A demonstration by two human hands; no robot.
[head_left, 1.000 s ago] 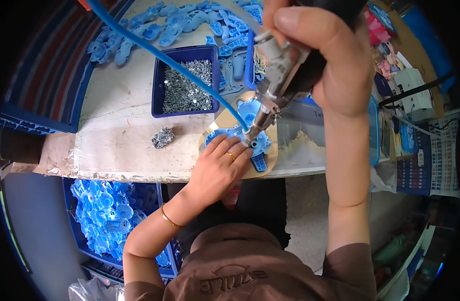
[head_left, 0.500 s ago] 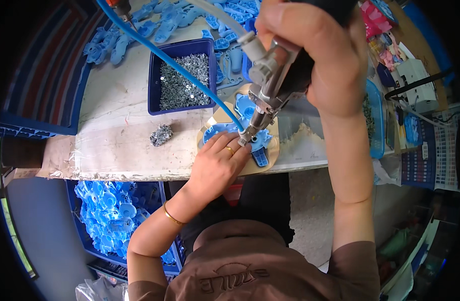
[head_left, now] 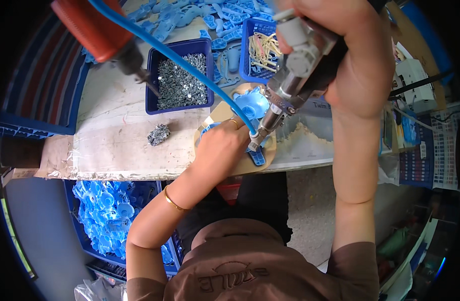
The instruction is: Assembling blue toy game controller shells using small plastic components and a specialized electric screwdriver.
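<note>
My right hand (head_left: 363,60) is wrapped around a metal air screwdriver (head_left: 285,95), held tilted. A blue hose (head_left: 189,65) joins the screwdriver near its tip, which is just right of my left hand. My left hand (head_left: 222,145), with a gold ring, reaches over a tan fixture board (head_left: 200,131) with its fingers bent onto a blue plastic part (head_left: 251,104). The part has a rounded cup at its far end. My left fingertips are mostly hidden, and so is the middle of the part.
An orange power screwdriver (head_left: 92,30) hangs at upper left, its bit over a dark blue bin (head_left: 148,103) of small metal screws. Nearby lies a screw pile (head_left: 158,134). Beyond are a blue basket (head_left: 246,75) with cream pieces and blue parts (head_left: 182,17). A crate below holds more blue parts (head_left: 107,215).
My right hand and the air screwdriver have moved right and slightly toward me. My left hand has shifted farther over the part, its fingers more bent. The orange screwdriver has swung into fuller view.
</note>
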